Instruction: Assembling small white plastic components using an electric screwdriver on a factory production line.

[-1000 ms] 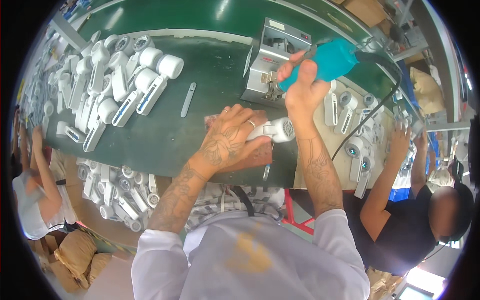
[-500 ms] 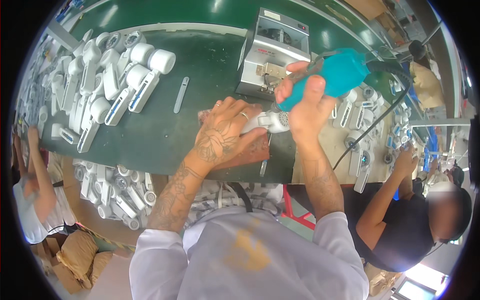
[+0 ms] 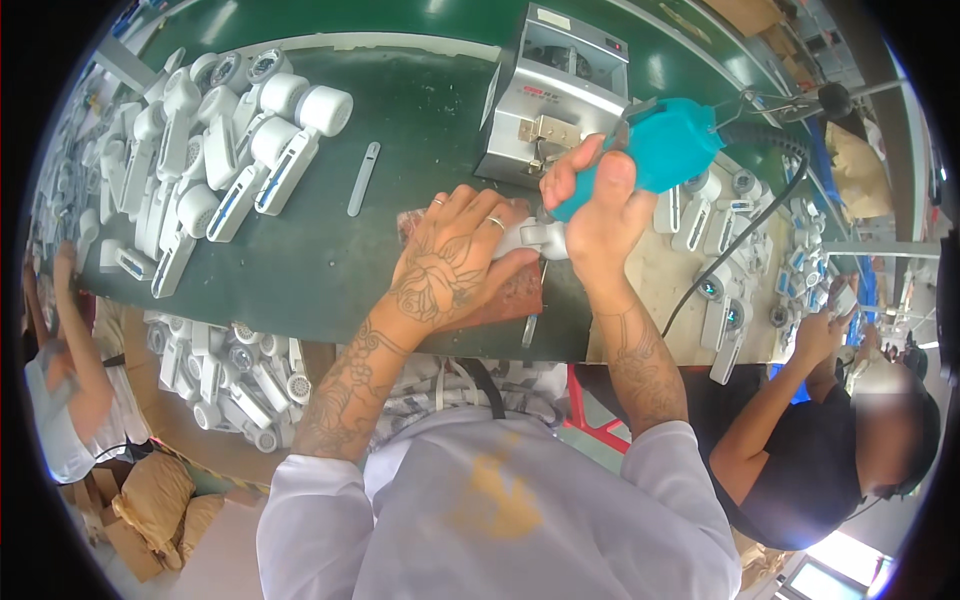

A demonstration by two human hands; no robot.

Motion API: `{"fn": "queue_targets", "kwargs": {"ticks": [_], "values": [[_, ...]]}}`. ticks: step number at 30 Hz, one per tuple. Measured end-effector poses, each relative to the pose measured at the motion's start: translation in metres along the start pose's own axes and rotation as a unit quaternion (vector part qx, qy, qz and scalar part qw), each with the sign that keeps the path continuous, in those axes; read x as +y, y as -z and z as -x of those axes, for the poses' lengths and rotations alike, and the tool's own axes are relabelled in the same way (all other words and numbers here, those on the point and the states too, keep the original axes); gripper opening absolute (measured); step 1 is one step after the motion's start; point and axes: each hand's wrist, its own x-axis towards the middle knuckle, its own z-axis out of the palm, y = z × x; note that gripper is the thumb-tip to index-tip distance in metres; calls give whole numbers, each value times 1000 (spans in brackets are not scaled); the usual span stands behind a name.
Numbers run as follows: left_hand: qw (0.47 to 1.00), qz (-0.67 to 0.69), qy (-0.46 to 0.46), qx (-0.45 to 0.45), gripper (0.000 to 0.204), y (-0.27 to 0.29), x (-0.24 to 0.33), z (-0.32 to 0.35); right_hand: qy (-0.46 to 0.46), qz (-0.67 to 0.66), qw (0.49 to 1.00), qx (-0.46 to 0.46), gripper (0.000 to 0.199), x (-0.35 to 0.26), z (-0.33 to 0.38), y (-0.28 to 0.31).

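On a reddish pad [image 3: 520, 295], my left hand [image 3: 450, 250] presses down with its fingers closed round a white handheld fan [image 3: 545, 238]. The fan's handle is mostly hidden under that hand. A teal electric screwdriver [image 3: 665, 150] is gripped in my right hand [image 3: 605, 205]. Its lower end points down at the joint between the fan's handle and its round head, though I cannot tell whether the tip touches. My right hand covers much of the fan's head.
A silver metal machine [image 3: 555, 100] stands just beyond my hands. White fans [image 3: 235, 150] pile up at the left, with others [image 3: 715, 230] on a brown board at the right. A pale flat strip [image 3: 364, 180] lies on the green table. Co-workers sit on both sides; a black cord [image 3: 735, 240] hangs at right.
My right hand and the screwdriver have shifted slightly left, now covering more of the fan's head. My left hand keeps its hold on the fan.
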Motion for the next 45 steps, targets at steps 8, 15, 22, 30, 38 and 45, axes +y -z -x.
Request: {"fn": "queue_targets", "kwargs": {"ticks": [8,15,22,30,38,45], "values": [[1000,21,0,17,39,2,1,-1,20,66,998,-2,54,-10,-12,-2],[999,48,7,13,29,3,0,1,108,101,988,40,51,-6,-51,-7],[999,41,-9,22,30,1,-3,2,68,98,993,14,45,-3,-46,-9],[997,68,-12,31,28,0,-3,-1,8,-27,999,33,41,-29,5,-2],[999,52,-3,7,29,-1,-3,2,-21,65,998,1,66,-25,21,2],[999,35,-18,11,28,3,2,-4,-9,46,999,8,60,-15,25,3]]}}
